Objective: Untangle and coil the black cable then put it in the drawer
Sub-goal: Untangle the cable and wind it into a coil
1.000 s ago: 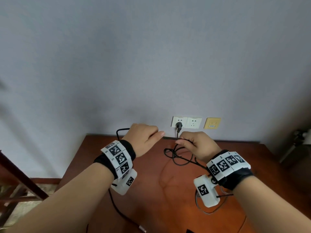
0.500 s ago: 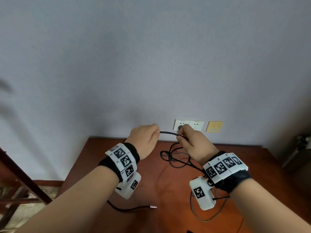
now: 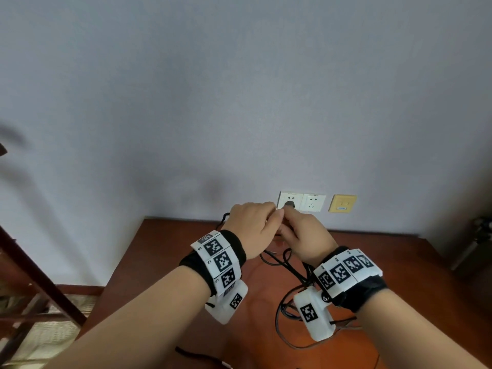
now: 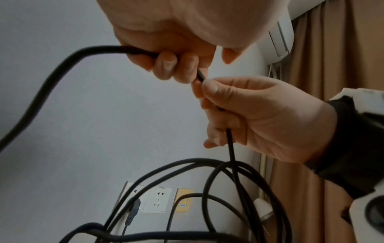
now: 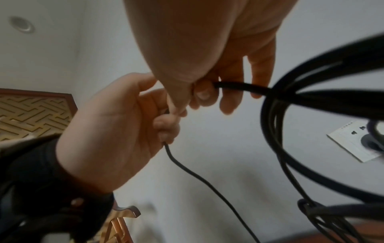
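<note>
The black cable [image 3: 277,260] hangs in tangled loops [image 4: 187,165] below both hands, over the brown table [image 3: 159,262]. My left hand [image 3: 269,222] grips one stretch of it in curled fingers [image 4: 166,65]. Touching it on the right, my right hand [image 3: 286,226] pinches the same cable, which drops out of that fist [image 4: 230,148]. In the right wrist view the cable [image 5: 207,185] trails down from the left hand [image 5: 124,131], and thick loops [image 5: 274,131] hang at the right. No drawer is in view.
White wall sockets [image 3: 300,202] with a dark plug in one, and a yellow plate [image 3: 342,203], sit just behind the hands. A thinner grey wire [image 3: 279,328] runs from the wrist camera. A dark wooden frame [image 3: 40,275] stands at the left.
The hands, apart with a stretch of cable between them, have come together until they touch. Both have risen slightly toward the sockets, and the loops below have lifted with them.
</note>
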{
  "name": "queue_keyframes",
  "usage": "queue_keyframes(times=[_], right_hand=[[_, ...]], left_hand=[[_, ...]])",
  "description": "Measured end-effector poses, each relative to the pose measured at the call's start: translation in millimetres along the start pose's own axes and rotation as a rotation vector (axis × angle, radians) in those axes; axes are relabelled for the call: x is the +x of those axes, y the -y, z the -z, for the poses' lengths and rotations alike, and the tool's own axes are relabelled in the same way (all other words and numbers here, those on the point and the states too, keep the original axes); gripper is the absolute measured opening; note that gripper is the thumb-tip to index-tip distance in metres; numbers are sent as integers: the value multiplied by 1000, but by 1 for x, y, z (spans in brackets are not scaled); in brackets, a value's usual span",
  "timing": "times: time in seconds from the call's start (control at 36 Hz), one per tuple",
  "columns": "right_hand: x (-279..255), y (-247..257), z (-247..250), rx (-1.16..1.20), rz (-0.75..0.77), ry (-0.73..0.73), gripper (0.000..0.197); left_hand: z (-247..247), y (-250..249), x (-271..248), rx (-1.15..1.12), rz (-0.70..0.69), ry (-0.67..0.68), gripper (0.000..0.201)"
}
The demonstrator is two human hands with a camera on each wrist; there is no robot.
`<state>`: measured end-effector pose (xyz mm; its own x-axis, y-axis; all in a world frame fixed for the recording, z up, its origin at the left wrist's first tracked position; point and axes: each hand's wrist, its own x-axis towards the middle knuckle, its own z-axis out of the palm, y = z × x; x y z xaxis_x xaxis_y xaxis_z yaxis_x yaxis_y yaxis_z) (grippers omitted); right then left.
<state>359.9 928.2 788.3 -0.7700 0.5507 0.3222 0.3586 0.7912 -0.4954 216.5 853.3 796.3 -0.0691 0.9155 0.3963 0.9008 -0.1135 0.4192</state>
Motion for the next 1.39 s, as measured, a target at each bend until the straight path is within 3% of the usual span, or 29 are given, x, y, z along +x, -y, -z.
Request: queue_keyframes(times=[0.14,0.42,0.56,0.69,0.81,0.89,0.97,1.08,1.25,1.33,1.39], right_hand=[[-1,-8,4,85,40,51,18],[0,-21,12,143,-68,126,26],[2,-23,13,182,-92,152,21],[7,-24,10,35,-21,192,19],[5,-23,5,63,2,185,5],[-5,-30,11,229,-242,153,24],[-23,-45,12,234,-405,293,25],[-38,-52,1,355,-366,323,3],[-44,-64,0,207,-421,292,9],[-43,-64,6,0,-456,267,14],[-41,-60,13,-90,-400,245,25]], left_hand=[[3,6,-1,6,17,49,38],[23,16,-4,-5,10,33,33],[29,24,-8,9,45,35,31],[26,17,-9,70,36,227,22],[20,3,-3,122,3,401,29],[24,5,6,97,0,323,29],[32,8,13,45,7,218,27],[36,9,23,-12,14,113,25],[41,15,34,-59,45,-58,22],[44,16,36,-54,55,-43,23],[44,18,37,-35,71,-25,24]])
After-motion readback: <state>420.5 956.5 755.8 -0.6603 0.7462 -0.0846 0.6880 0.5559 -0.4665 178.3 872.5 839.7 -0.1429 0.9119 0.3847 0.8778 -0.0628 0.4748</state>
